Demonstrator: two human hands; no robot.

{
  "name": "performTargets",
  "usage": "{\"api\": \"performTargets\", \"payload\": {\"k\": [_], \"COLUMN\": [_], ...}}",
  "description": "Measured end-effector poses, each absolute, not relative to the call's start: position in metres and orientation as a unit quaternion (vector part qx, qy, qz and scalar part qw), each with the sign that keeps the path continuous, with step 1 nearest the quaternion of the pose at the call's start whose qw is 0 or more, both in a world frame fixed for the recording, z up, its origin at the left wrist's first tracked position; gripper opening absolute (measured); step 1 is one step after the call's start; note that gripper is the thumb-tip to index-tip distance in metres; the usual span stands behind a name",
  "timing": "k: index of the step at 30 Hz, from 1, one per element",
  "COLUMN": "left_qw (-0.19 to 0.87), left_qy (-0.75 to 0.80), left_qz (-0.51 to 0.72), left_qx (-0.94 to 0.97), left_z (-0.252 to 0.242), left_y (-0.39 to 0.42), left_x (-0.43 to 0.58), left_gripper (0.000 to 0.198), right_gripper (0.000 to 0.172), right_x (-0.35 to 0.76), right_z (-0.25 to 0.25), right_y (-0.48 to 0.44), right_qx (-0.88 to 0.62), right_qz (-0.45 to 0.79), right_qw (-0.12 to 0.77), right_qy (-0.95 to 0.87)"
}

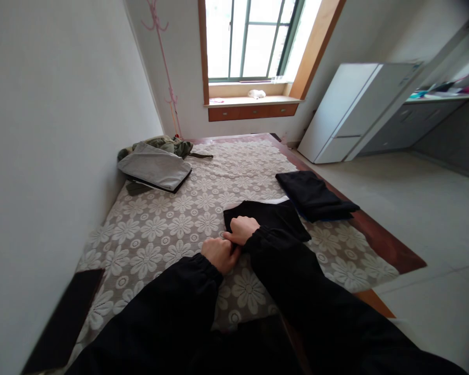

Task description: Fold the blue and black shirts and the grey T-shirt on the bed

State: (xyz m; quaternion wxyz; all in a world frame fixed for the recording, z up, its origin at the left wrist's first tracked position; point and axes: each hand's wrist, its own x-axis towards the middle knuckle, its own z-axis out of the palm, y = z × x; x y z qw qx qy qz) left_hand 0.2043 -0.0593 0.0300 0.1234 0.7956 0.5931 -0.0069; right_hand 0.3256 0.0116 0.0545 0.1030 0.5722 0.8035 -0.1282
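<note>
A folded black garment point(275, 217) lies on the flower-patterned bed cover point(160, 229). My right hand point(241, 229) rests on its near left corner with the fingers curled shut around the cloth's edge. My left hand point(220, 253) sits just beside it on the cover, fingers also curled in, touching the right hand; what it pinches is hidden. Both arms wear black sleeves.
A second folded black garment point(315, 195) lies by the bed's right edge. Grey and olive clothes point(156, 164) are piled at the far left by the wall. Beyond the bed are a window sill with drawers point(254, 107), a white fridge point(352, 117) and grey cabinets point(445, 127).
</note>
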Motion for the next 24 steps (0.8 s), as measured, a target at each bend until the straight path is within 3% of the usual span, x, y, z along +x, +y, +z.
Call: {"api": "performTargets", "payload": {"k": [10,18,21,24], "left_qw": [0.127,0.126,0.13,0.132], "left_qy": [0.571,0.543,0.546,0.559], "left_qz": [-0.007,-0.016,-0.011,-0.003], "left_qx": [0.811,0.83,0.827,0.818], "left_z": [0.023,0.024,0.027,0.03], "left_y": [-0.059,-0.059,-0.06,-0.062], "left_x": [0.205,0.203,0.203,0.203], "left_gripper": [0.056,0.051,0.057,0.069], "right_gripper": [0.044,0.029,0.032,0.039], "right_x": [0.342,0.34,0.353,0.39], "right_z": [0.051,0.042,0.041,0.044], "right_y": [0.002,-0.006,-0.007,-0.003], "right_qx": [0.528,0.546,0.521,0.452], "right_qz": [-0.117,-0.096,-0.179,-0.316], "right_qw": [0.093,0.067,0.011,-0.101], "right_qy": [0.836,0.83,0.834,0.828]}}
